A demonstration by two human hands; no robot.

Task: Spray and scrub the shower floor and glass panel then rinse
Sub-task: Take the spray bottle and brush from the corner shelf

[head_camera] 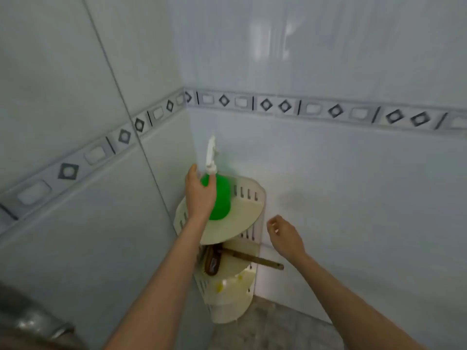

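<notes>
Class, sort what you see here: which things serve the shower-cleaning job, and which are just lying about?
For the job: green spray bottle, gripped by the left hand; brown long-handled brush on the lower tier, likely for scrubbing; shower floor.
Just there: cream corner shelf; patterned tile border; the right hand, holding nothing.

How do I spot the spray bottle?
Look where the two tiled walls meet: a cream corner shelf stands there. At its top tier, held by the left hand, is the spray bottle. It alone is bright green with a white trigger; the brush below is brown.
</notes>
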